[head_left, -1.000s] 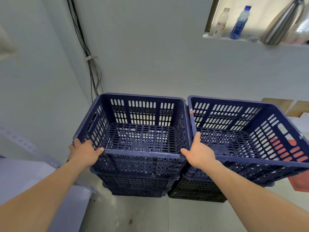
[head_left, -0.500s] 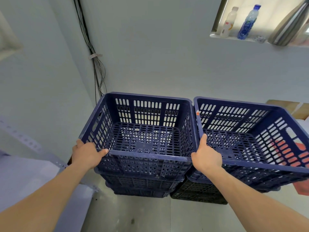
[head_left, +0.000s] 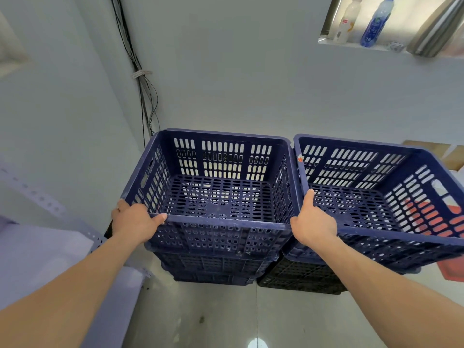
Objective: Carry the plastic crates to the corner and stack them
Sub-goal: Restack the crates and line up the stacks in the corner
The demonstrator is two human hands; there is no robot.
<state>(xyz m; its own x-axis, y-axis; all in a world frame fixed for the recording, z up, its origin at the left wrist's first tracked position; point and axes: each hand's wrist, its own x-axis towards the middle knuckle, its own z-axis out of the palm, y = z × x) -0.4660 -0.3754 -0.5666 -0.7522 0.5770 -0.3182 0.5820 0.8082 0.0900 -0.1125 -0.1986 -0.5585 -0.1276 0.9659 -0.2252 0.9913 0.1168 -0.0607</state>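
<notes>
From the head camera, very little has changed over the last second. Your left hand (head_left: pixel 135 219) still grips the near left corner of the top blue crate (head_left: pixel 216 237), thumb laid over the near rim and fingers wrapped round the side. Your right hand (head_left: pixel 312 222) still holds the near right corner, thumb pointing up along the rim. Its fingers are hidden behind the crate wall, so you cannot tell how tightly they curl.

The crate has not shifted against its neighbour. Its right rim touches the rim of the second blue crate (head_left: pixel 376 234), just as it did a moment ago. It sits on the stack of blue crates (head_left: pixel 213 267) in the corner of the room, beneath the cables (head_left: pixel 143 96) that run down the wall. The neighbour rests on a black crate (head_left: pixel 301 277).

Since only the camera has drifted, the crate looks seated and level, and this placing seems finished. You probably need only let go. Check first that the near edge has dropped fully into the crate below.
</notes>
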